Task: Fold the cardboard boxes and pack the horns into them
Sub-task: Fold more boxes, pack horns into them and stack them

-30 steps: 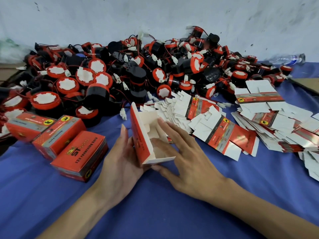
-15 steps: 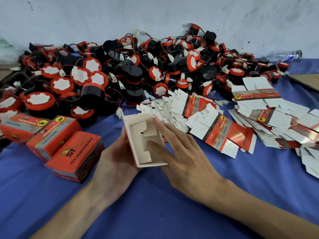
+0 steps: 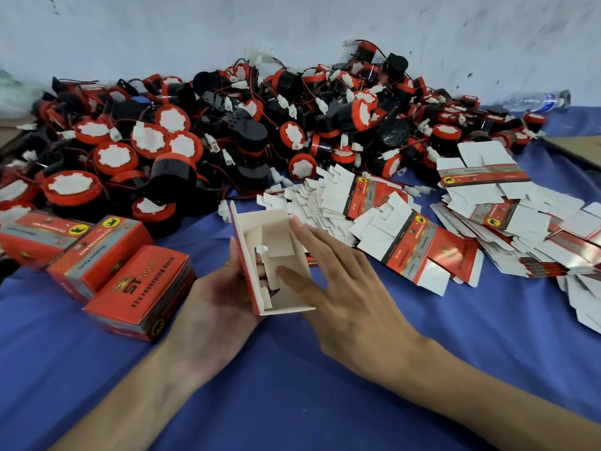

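Observation:
My left hand grips a half-folded red and white cardboard box from its left side, just above the blue cloth. The box's open end faces me, with its white flaps partly tucked in. My right hand lies against the box's right side with straight fingers, and its thumb presses on an inner flap. A big pile of black and red horns with white connectors fills the back of the table. Flat unfolded box blanks spread out to the right of the box.
Three closed red boxes sit in a row left of my left hand. A plastic water bottle lies at the far right by the wall. The blue cloth covers the table in front of me.
The box has been turned in my left hand so its open end faces me. My right thumb has moved onto the inner flaps and pushed them in.

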Demonstrator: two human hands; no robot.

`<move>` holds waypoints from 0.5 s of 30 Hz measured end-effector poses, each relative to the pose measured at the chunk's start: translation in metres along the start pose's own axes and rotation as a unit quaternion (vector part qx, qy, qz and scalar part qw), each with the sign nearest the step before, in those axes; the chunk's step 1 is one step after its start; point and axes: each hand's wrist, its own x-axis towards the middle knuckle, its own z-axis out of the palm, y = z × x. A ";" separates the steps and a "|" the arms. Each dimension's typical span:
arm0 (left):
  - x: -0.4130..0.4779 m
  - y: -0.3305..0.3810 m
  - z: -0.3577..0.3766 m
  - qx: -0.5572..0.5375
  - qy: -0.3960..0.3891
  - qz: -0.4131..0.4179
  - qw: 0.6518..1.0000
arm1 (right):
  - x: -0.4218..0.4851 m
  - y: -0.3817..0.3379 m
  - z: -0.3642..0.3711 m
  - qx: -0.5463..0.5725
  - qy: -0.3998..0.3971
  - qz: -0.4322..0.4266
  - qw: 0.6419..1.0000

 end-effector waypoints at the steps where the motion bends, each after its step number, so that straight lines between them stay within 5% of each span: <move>1: 0.000 0.000 0.000 -0.003 0.005 0.003 1.000 | 0.000 0.000 0.000 0.003 0.000 0.001 1.000; 15: 0.002 -0.002 0.000 -0.003 0.027 0.022 0.999 | 0.000 0.000 0.002 0.051 -0.007 0.026 0.998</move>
